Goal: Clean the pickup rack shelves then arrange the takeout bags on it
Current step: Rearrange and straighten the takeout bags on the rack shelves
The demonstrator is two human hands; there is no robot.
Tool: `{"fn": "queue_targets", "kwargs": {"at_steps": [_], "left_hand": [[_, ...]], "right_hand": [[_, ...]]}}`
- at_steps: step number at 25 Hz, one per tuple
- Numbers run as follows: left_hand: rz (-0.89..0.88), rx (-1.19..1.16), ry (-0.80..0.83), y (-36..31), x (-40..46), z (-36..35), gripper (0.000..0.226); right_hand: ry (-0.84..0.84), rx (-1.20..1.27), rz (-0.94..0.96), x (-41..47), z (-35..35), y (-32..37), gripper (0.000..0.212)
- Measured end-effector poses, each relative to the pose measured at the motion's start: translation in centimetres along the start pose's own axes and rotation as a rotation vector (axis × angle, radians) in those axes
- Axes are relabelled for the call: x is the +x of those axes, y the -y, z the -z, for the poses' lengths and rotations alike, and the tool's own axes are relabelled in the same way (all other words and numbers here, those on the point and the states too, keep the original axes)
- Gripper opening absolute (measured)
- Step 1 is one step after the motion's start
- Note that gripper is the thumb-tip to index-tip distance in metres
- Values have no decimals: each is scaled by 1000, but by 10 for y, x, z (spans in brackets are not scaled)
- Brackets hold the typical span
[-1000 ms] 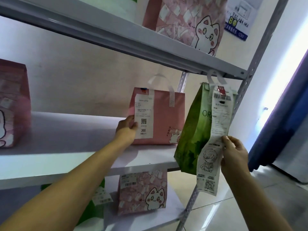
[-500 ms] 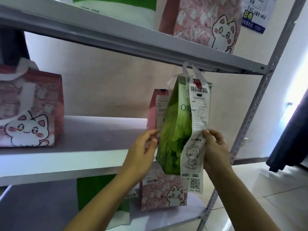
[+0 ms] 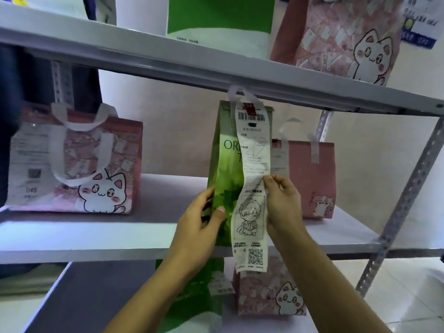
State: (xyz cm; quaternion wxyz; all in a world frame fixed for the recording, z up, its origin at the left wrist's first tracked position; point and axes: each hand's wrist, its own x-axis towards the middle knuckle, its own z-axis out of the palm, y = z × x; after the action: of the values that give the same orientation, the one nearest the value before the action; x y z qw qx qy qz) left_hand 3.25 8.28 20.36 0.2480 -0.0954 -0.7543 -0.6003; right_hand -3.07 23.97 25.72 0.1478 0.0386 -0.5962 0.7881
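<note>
The left hand (image 3: 195,227) grips the lower left edge of the green takeout bag (image 3: 225,179), thumb in front and fingers curled behind it. The right hand (image 3: 283,203) pinches the long receipt (image 3: 252,188) hanging down the bag's front. The bag stands at the front edge of the middle shelf (image 3: 96,236), between two pink cat bags (image 3: 77,162).

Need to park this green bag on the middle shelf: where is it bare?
Bare middle shelf lies between the cat bag at left and the green bag. The right end is crowded: the plain pink bag stands there, close behind the green one. Front lip also free.
</note>
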Motion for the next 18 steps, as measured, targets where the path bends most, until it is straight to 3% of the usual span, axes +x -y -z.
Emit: {"fn": "queue_targets", "kwargs": {"at_steps": [7, 13, 18], "left_hand": [[35, 38, -13, 20, -4, 24, 44], [90, 198, -44, 27, 11, 17, 58], [118, 193, -49, 42, 49, 14, 62]], "right_hand": [[179, -169, 177, -20, -31, -54, 9], [358, -269, 125, -21, -18, -90, 38], [371, -458, 102, 16, -28, -96, 41]]}}
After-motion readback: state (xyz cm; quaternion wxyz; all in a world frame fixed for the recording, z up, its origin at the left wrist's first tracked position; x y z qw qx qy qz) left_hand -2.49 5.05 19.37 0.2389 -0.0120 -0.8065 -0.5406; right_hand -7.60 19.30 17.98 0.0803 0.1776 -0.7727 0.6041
